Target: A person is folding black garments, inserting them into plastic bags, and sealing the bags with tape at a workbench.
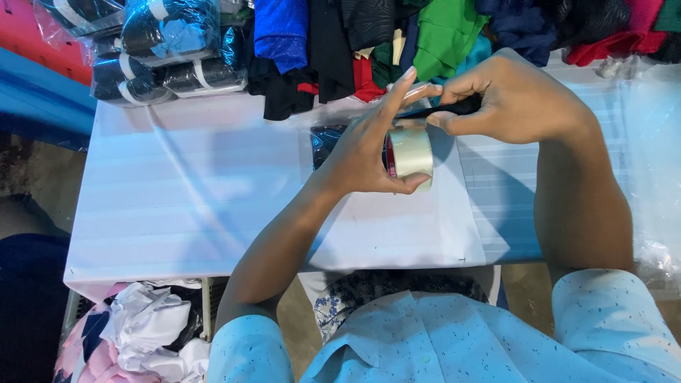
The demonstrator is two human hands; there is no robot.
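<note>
White sheeting covers the table [213,206], faintly striped and lit from above, with the arms' shadows falling across its right half. Along the far edge lies a heap of folded clothes [440,32] in blue, black, green, red and dark navy, some hanging over the edge onto the white surface. At the far left corner sit several dark bundles [167,50] wrapped in clear plastic and banded with white tape. A blue sheet and a strip of red show beyond the table's left side, and a bare brownish floor lies below it. Near the table's front left corner, down by the floor, a basket [142,333] holds crumpled white, pink and dark cloth. Clear plastic film [652,163] drapes over the right end of the table. The person wears a light blue speckled shirt, both forearms bare and raised above the middle of the table. The left hand [365,152] is turned palm to the right, fingers stretched upward, thumb hooked under a tape roll [410,152] so the roll is held against the palm, above the table's middle and clear of its surface. The right hand [507,96] arches over from the right, its thumb and forefinger pinched together just above the roll, at the tape's edge. A dark wrapped packet [325,142] lies on the table just behind the left hand.
</note>
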